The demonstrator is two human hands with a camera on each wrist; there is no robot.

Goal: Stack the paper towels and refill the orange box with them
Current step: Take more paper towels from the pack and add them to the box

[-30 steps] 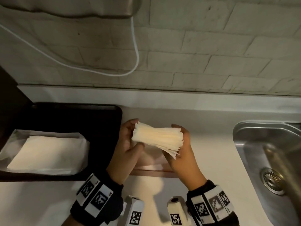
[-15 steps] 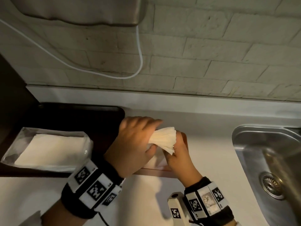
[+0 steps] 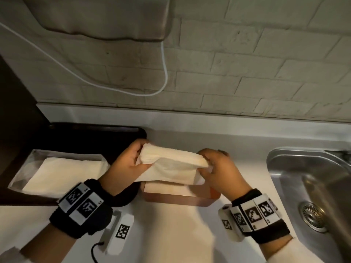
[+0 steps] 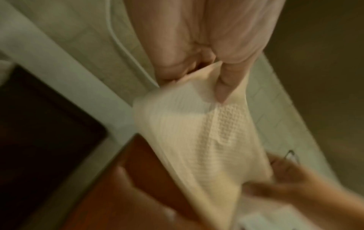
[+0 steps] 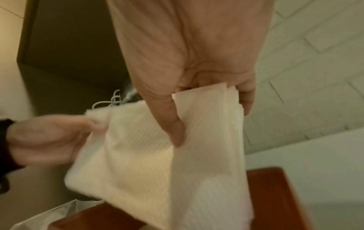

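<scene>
Left hand (image 3: pixel 125 164): fingers curled, thumb pinching left end of towels (image 3: pixel 171 164). Right hand (image 3: pixel 220 171): thumb and fingers clamped on right end. Towels held just above the box (image 3: pixel 178 198), lower edge sagging into it. Wristbands (image 3: pixel 81 204) carry square coded markers; no legible text.

Embossed matt paper towels (image 3: pixel 171 164), glossy orange box (image 3: pixel 176 199), shiny steel sink (image 3: pixel 303 168), rough brick wall (image 3: pixel 247 73)
</scene>
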